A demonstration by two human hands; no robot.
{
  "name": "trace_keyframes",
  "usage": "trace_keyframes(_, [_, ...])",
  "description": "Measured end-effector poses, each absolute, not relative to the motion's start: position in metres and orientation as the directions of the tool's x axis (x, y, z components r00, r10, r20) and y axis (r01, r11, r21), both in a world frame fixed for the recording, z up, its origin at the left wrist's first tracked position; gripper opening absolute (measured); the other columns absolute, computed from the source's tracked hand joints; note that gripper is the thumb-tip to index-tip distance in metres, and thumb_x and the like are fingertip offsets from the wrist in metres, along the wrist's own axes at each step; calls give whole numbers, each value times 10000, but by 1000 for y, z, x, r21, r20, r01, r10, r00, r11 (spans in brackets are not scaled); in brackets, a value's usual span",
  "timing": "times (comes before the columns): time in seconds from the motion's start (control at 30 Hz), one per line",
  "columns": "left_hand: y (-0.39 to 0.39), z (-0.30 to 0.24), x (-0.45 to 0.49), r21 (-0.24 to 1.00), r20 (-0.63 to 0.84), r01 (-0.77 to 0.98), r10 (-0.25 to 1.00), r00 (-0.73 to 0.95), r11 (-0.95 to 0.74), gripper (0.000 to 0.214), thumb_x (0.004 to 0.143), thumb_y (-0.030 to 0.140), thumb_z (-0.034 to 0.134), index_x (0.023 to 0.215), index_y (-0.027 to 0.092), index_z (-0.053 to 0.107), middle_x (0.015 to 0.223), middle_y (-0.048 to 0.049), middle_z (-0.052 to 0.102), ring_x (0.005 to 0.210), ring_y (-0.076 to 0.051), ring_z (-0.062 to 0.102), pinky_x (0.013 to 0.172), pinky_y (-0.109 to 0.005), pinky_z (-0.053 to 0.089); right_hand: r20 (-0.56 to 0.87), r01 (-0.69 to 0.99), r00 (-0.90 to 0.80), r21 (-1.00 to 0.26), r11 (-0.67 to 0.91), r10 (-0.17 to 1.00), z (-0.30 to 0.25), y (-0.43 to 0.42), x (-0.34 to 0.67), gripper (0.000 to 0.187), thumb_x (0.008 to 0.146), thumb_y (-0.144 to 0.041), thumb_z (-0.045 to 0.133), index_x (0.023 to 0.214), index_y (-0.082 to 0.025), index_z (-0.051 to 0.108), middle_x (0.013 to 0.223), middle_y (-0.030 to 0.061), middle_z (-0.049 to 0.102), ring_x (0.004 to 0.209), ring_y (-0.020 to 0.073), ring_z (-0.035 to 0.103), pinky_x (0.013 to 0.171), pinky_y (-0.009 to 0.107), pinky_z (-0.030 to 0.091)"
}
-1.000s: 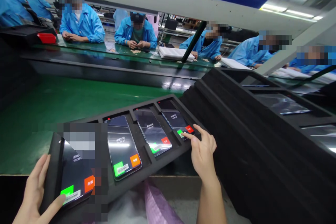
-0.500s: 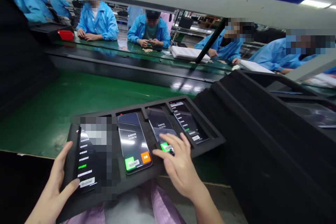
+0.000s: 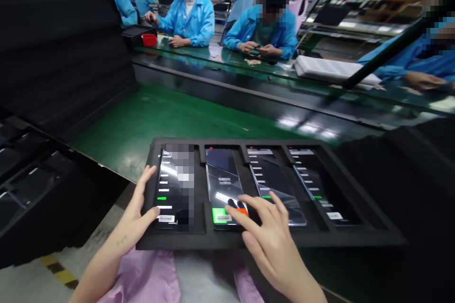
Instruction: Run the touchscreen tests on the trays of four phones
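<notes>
A black foam tray (image 3: 270, 241) with several slots lies at the near edge of the green conveyor belt (image 3: 167, 118). Each slot holds a lit smartphone. My left hand (image 3: 137, 220) grips the tray's left edge, its thumb resting on the bottom of the leftmost phone (image 3: 167, 189). My right hand (image 3: 265, 236) hovers open over the tray, fingers spread, with a fingertip touching the lower part of the second phone (image 3: 223, 184) near its green and orange buttons. The third phone (image 3: 273, 184) and fourth phone (image 3: 320, 189) show list screens.
Stacks of black foam trays (image 3: 60, 47) rise at the left, and more trays with phones (image 3: 24, 184) sit at the lower left. Dark foam fills the right side (image 3: 408, 175). Several people in blue coats (image 3: 192, 19) work at the far bench beside a white tray (image 3: 330, 68).
The view has swung left. My right hand moved from the fourth phone to the third, then to the second; each tapped phone switched to a list screen. My left hand still holds the tray's left edge.
</notes>
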State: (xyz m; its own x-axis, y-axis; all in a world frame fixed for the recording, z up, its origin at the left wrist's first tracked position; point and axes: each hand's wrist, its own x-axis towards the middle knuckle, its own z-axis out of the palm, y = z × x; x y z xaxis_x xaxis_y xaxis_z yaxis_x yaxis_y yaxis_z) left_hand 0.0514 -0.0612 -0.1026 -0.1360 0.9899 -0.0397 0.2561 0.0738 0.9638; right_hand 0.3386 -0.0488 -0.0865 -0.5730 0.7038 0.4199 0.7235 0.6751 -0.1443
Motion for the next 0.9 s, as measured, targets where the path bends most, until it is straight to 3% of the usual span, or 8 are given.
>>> trace_keyframes(0.13, [-60, -99, 56, 948, -59, 300, 987, -152, 104, 656, 731, 269, 553, 1353, 262, 344, 1537, -63, 168, 1412, -269, 89, 1133, -505, 97, 452, 758, -482, -215, 616, 751, -94, -48, 342, 359, 916, -292, 335, 1167, -304, 592, 997, 35, 561, 951, 190, 526, 1054, 493, 200])
trace_keyframes(0.3, [-62, -100, 59, 936, -43, 338, 986, -164, 97, 641, 760, 244, 542, 1361, 299, 326, 1538, -50, 167, 1412, -249, 100, 1132, -504, 118, 391, 803, -476, -172, 570, 788, -93, -48, 335, 317, 910, -332, 366, 1097, -340, 623, 1011, 24, 574, 952, 202, 533, 1045, 519, 190])
trace_keyframes(0.43, [-62, -104, 59, 942, -5, 327, 980, -201, 72, 606, 782, 268, 533, 1357, 290, 342, 1522, -57, 219, 1406, -239, 148, 1136, -485, 133, 414, 797, -449, -215, 565, 792, -92, -50, 335, 335, 915, -325, 347, 1050, -333, 654, 1006, 28, 568, 951, 199, 531, 1041, 519, 208])
trace_keyframes(0.7, [-61, -97, 64, 963, -32, 250, 964, -265, 100, 475, 862, 388, 468, 1322, 298, 390, 1504, -12, 275, 1400, -224, 172, 1159, -422, 94, 592, 919, 18, -328, 220, 806, -93, -58, 375, 475, 918, -235, 273, 805, -271, 733, 881, 47, 558, 857, 178, 526, 972, 484, 320])
trace_keyframes(0.8, [-60, -98, 64, 960, -26, 263, 963, -267, 98, 484, 859, 408, 477, 1322, 301, 387, 1505, -4, 271, 1400, -221, 171, 1161, -405, 88, 565, 917, -66, -291, 274, 822, -90, -61, 376, 449, 918, -232, 284, 845, -273, 725, 907, 48, 557, 890, 183, 526, 973, 482, 320])
trace_keyframes(0.9, [-59, -98, 64, 956, -27, 274, 960, -279, 107, 470, 856, 407, 483, 1307, 305, 404, 1498, 2, 284, 1398, -214, 179, 1162, -391, 95, 466, 850, -306, -259, 458, 830, -88, -61, 362, 415, 929, -266, 271, 1009, -290, 678, 1023, 49, 549, 1013, 194, 507, 1031, 486, 268])
